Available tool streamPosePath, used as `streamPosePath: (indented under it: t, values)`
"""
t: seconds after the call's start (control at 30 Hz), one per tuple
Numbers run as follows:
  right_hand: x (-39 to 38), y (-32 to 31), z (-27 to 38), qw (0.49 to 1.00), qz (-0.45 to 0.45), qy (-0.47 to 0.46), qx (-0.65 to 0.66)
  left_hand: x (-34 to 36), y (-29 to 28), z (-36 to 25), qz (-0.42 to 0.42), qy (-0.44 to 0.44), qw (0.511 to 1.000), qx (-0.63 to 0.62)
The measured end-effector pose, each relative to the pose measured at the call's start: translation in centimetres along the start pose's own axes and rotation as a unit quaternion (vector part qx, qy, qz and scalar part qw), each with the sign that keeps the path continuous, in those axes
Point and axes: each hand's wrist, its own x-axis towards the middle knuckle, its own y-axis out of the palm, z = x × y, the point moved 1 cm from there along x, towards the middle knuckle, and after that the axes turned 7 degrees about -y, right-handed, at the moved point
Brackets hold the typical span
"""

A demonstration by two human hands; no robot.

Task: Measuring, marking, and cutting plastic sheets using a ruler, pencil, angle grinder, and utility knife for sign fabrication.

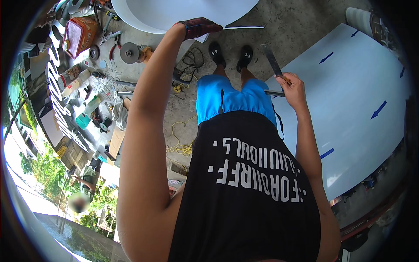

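My left hand [197,27] wears a dark red glove and grips the edge of a large white curved sheet [183,13] at the top of the view. My right hand [291,87], bare, holds a metal L-shaped square ruler [273,61], one leg pointing up and away, the other running left behind my shorts. The right hand hovers at the left edge of a big white panel [349,100] marked with blue arrows. My black shirt, blue shorts and black shoes fill the middle, over a concrete floor.
Clutter lies on the floor at the left: a red canister [80,35], an angle grinder [131,52], pliers, bottles and spray cans [74,81], a yellow cord [179,146]. Large silver letters [59,100] curve along the left rim. Another person [87,181] crouches at the lower left.
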Motion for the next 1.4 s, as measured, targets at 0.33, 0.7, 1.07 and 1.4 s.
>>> streamPosePath:
  t: [0.33,0.7,1.07,1.4]
  values:
    - [-0.8,1.4,-0.2,1.0,-0.018,-0.018,0.011,-1.9,-1.0,-2.5,0.016,-0.018,1.0,-0.009]
    - [-1.3,2.9,-1.0,0.999,-0.029,-0.01,0.039,-2.0,-0.8,-1.8,-0.008,-0.003,1.0,-0.026]
    - [4.8,17.6,-7.7,0.851,-0.077,0.193,0.482,-3.2,-0.9,-3.3,-0.012,-0.028,0.999,-0.039]
    - [15.7,22.6,-2.6,0.672,0.031,0.194,0.714,-2.3,-0.2,-1.9,-0.023,-0.043,0.997,-0.062]
